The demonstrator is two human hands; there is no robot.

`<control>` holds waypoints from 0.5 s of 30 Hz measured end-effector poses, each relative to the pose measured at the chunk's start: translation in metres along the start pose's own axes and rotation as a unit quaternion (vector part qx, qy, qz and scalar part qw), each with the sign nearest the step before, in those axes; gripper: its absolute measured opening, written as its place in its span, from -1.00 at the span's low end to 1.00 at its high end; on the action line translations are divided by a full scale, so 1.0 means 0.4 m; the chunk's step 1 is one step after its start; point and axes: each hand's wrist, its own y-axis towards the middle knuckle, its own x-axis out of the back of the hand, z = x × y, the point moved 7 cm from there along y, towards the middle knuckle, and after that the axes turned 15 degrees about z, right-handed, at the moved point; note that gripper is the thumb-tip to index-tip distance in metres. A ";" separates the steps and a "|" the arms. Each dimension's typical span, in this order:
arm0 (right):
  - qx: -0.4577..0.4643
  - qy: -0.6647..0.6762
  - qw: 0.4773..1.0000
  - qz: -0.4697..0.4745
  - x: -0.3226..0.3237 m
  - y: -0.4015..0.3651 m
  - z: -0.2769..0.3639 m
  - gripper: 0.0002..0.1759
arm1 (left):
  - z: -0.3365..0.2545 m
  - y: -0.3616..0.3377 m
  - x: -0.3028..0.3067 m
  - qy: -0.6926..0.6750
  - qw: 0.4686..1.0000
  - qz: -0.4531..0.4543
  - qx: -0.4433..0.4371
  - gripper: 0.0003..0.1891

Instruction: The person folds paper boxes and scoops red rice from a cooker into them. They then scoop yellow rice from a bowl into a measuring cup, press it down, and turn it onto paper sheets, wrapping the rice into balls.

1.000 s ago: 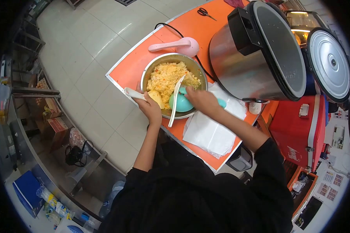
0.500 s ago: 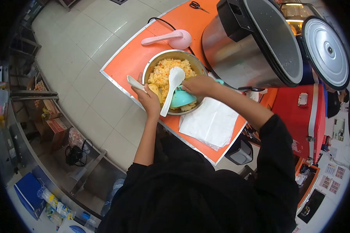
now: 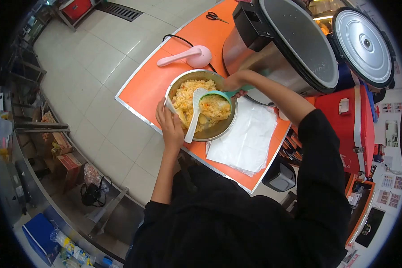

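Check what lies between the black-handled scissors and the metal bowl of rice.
The head view shows the pink ladle lying between the scissors and the metal bowl, on the orange tabletop, with a black cord partly hidden by it.

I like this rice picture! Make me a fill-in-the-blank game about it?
1. The green ladle is full of ____.
2. The hand gripping that ladle is the person's ____ one.
3. The spare ladle on the tabletop is coloured ____.
4. The tabletop itself is coloured ____.

Missing words: rice; right; pink; orange.
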 end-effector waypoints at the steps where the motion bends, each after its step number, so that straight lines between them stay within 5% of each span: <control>1: 0.001 0.004 1.000 -0.002 -0.012 -0.010 -0.018 -0.72 | 0.000 -0.006 0.011 0.000 1.000 0.003 -0.003 -0.57; 4: 0.055 0.045 0.997 0.012 -0.071 -0.031 -0.078 -0.71 | -0.033 -0.017 0.018 0.004 0.996 0.072 -0.061 -0.47; 5: 0.128 0.166 0.977 0.040 -0.110 -0.021 -0.093 -0.70 | -0.043 -0.023 0.017 0.012 0.992 0.094 -0.084 -0.43; 8: 0.306 0.432 0.845 0.075 -0.218 0.015 -0.103 -0.73 | -0.055 -0.048 0.007 0.029 0.979 0.143 -0.144 -0.39; 14: 0.507 0.615 0.604 -0.004 -0.300 0.038 0.015 -0.67 | -0.145 -0.058 -0.023 0.042 0.939 0.247 -0.237 -0.29; 15: 0.515 0.615 0.597 -0.035 -0.291 0.033 0.037 -0.67 | -0.155 -0.050 -0.020 0.011 0.941 0.242 -0.235 -0.35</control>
